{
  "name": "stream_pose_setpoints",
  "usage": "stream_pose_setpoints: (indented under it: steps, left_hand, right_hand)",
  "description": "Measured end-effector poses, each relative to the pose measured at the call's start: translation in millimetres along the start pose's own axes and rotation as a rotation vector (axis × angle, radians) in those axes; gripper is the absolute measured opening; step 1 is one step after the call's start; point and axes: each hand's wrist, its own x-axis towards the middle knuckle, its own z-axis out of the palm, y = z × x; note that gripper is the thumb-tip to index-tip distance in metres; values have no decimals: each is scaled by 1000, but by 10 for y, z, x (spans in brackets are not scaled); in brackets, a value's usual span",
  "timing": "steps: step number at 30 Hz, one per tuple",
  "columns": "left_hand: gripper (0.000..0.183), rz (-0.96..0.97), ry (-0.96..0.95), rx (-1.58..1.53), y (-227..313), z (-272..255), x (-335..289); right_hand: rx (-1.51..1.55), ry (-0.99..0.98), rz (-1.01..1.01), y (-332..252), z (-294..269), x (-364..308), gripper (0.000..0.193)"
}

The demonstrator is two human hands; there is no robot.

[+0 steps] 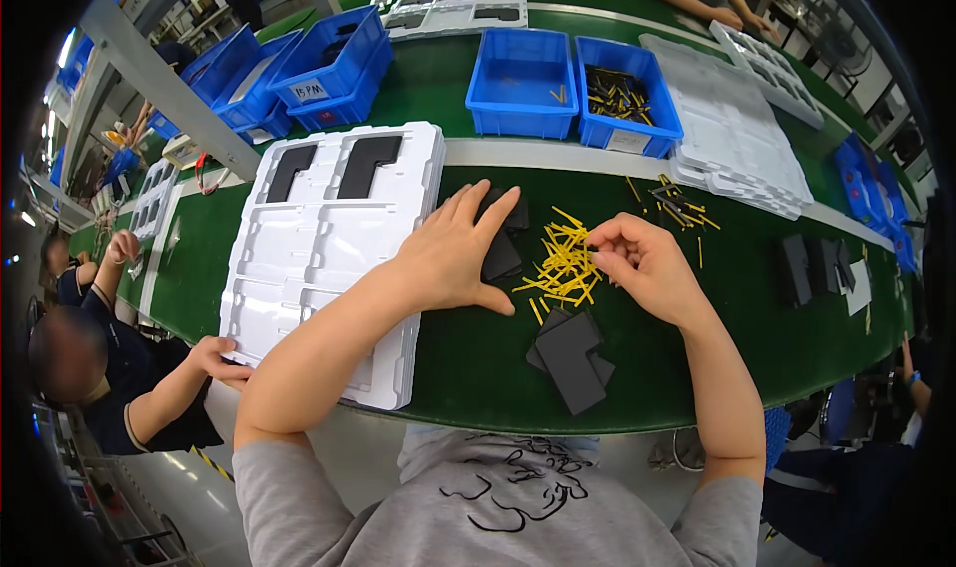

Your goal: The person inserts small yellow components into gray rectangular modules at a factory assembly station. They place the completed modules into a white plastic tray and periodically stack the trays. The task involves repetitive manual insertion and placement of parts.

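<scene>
My left hand (453,258), fingers spread, reaches over dark L-shaped flat pieces (501,256) on the green table; it holds nothing. Thumb and fingers of my right hand (642,263) are pinched at the right edge of a loose pile of thin yellow strips (566,268). A small dark bit shows at those fingertips, too small to name. Close to the table's near edge, more L-shaped black pieces (573,363) lie stacked askew. Left of my left hand is a white moulded plastic tray (274,278) with black pieces (368,167) in two far compartments.
Beyond the pile stand two blue bins, one nearly bare (520,79), one holding black and yellow strips (622,94). Stacked clear trays (732,129) lie at the right, near more black pieces (812,268). A person's hand (221,360) touches the white tray's left edge.
</scene>
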Motion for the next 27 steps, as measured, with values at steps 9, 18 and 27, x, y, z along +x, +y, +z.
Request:
stream_pose_setpoints:
  steps: [9,18,27]
  left_hand:
    - [104,1,-350,32,38,-251,196]
    - [101,-18,-326,131,126,-212,265]
    - [103,29,-235,-31,52,-231,239]
  right_hand:
    - [-165,21,-144,-33,-58,-36,11]
    - [-204,13,-175,-73,-40,-49,11]
    - [-249,24,-208,-63,-54,-35,12]
